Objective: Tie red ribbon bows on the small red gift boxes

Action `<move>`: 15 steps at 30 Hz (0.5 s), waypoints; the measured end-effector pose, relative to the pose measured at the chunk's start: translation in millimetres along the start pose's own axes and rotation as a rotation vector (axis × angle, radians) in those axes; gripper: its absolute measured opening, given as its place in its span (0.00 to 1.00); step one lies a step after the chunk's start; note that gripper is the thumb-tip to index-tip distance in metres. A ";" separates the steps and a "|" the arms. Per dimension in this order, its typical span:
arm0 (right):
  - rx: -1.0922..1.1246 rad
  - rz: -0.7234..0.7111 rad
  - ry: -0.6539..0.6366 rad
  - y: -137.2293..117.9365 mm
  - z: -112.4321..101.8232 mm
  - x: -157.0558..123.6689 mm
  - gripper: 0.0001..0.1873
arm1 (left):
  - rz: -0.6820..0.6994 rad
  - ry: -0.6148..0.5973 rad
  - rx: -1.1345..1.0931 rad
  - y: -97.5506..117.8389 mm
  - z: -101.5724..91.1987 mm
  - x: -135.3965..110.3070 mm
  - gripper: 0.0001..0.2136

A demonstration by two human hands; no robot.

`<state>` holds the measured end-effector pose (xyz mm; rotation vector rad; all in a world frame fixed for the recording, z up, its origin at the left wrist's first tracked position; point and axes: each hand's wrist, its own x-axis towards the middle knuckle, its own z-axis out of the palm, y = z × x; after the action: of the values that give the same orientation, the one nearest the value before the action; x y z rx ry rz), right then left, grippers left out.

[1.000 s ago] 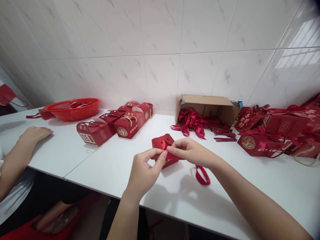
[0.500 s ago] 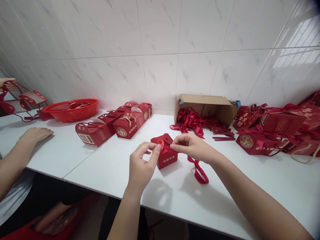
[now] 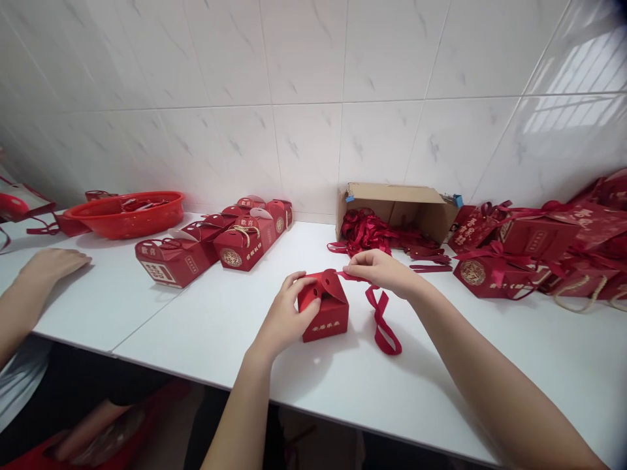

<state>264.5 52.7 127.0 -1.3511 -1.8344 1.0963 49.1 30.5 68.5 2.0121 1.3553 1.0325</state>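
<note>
A small red gift box (image 3: 324, 316) with gold lettering stands on the white table (image 3: 235, 313) in front of me. My left hand (image 3: 287, 318) is closed round its left side and top flap. A dark red ribbon (image 3: 381, 321) runs from the box's top to the right and loops down onto the table. My right hand (image 3: 379, 271) pinches that ribbon just right of the box top.
An open cardboard box (image 3: 399, 209) spilling red ribbons lies at the wall. A row of red gift boxes (image 3: 215, 241) sits to the left, a red basket (image 3: 125, 212) beyond, more beribboned boxes (image 3: 533, 251) at right. Another person's hand (image 3: 49, 264) rests on the table at left.
My left hand moved from pinching the ribbon to gripping the box. My right hand drew the ribbon up and to the right. The box now stands upright on the table.
</note>
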 end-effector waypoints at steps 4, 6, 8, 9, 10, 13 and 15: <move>-0.058 0.019 -0.158 -4.4 -3.5 -6.7 0.15 | 0.014 -0.175 0.036 14.1 -17.4 -15.8 0.18; -0.092 0.024 -0.238 -6.4 -2.8 -9.6 0.14 | 0.021 -0.224 0.049 19.9 -21.8 -22.4 0.18; -0.130 0.027 -0.313 -8.6 -0.9 -12.0 0.15 | 0.024 -0.241 0.058 24.0 -22.4 -26.6 0.17; -0.144 0.030 -0.338 -9.9 0.3 -13.1 0.15 | 0.023 -0.235 0.064 25.3 -21.6 -27.6 0.17; -0.154 0.030 -0.353 -11.3 1.4 -14.2 0.16 | 0.021 -0.221 0.068 26.2 -20.2 -27.9 0.16; -0.148 0.007 -0.366 -15.2 4.4 -16.9 0.15 | 0.014 -0.178 0.064 27.0 -15.0 -26.1 0.15; -0.138 -0.012 -0.362 -16.5 6.4 -17.8 0.14 | 0.009 -0.168 0.054 27.0 -12.6 -24.1 0.13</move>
<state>257.0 31.7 138.5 -1.2771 -2.2097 1.2953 48.5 -2.1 88.5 2.0945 1.2993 0.8182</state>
